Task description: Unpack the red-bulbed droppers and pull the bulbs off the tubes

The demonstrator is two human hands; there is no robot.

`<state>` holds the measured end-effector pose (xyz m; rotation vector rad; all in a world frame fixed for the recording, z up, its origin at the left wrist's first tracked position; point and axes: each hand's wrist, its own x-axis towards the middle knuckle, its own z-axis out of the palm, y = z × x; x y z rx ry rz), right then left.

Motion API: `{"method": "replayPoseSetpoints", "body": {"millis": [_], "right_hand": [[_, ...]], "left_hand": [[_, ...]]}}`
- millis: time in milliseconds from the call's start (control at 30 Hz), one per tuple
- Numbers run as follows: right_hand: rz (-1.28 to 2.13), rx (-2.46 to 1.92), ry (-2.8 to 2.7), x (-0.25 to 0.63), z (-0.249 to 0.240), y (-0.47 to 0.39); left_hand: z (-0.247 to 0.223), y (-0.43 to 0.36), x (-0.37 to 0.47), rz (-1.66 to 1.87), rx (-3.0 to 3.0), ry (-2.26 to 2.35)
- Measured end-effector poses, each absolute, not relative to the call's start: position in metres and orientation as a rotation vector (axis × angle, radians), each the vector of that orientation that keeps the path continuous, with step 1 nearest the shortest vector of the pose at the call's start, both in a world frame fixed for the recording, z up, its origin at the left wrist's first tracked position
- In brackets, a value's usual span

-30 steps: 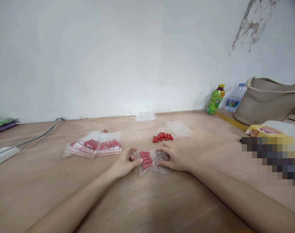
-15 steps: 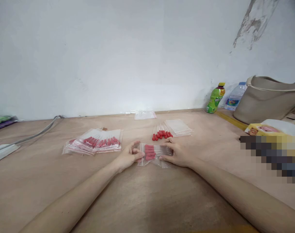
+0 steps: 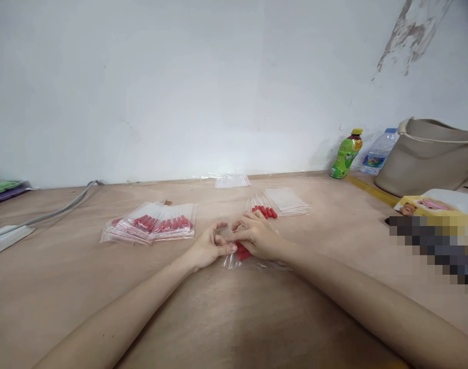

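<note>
A clear zip bag lies on the table in front of me, with several red-tipped sticks inside. My left hand pinches its left, zip end between thumb and fingers. Reaching over the bag, my right hand has its thumb and fingertips at the same zip end, beside the left fingers. That hand covers most of the bag and sticks. Just beyond it lie loose red-tipped sticks, partly hidden by my fingers.
Filled bags are piled at left. A stack of flat bags lies right of the loose sticks; another flat bag is by the wall. A green bottle, a clear bottle, a grey bin and a yellow pack stand right.
My right hand has moved left from the bag's right end, across the sticks, to the zip end. My left hand still holds that end. The view has shifted slightly.
</note>
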<state>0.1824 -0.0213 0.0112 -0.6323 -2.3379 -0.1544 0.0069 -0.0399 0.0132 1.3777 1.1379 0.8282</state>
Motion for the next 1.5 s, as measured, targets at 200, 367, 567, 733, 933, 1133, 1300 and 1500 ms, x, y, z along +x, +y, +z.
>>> {"method": "replayPoseSetpoints", "body": {"millis": [200, 367, 567, 733, 933, 1133, 1300, 1500], "right_hand": [[-0.240, -0.557, -2.294, 0.180, 0.010, -0.019], [-0.258, -0.531, -2.323, 0.182, 0.009, -0.022], [-0.254, -0.539, -2.334, 0.184, 0.004, -0.022], [-0.235, -0.478, -2.332, 0.183, 0.003, -0.021], [-0.301, -0.510, -2.349, 0.183, 0.000, -0.022], [-0.354, -0.598, -2.341, 0.188, -0.002, -0.019], [-0.398, -0.636, -2.256, 0.190, -0.001, -0.019], [-0.476, -0.614, -2.242, 0.189, -0.003, -0.019]], "left_hand": [[0.011, -0.042, 0.006, 0.801, 1.411, 1.123], [0.008, -0.040, 0.005, 0.798, 1.441, 1.104], [0.006, -0.040, 0.004, 0.792, 1.482, 1.109], [0.006, -0.042, 0.004, 0.797, 1.467, 1.044], [0.008, -0.040, 0.002, 0.796, 1.454, 1.017], [0.012, -0.039, -0.002, 0.838, 1.399, 1.073], [0.012, -0.040, 0.002, 0.845, 1.504, 1.112], [0.013, -0.036, 0.008, 0.714, 1.564, 1.141]]}}
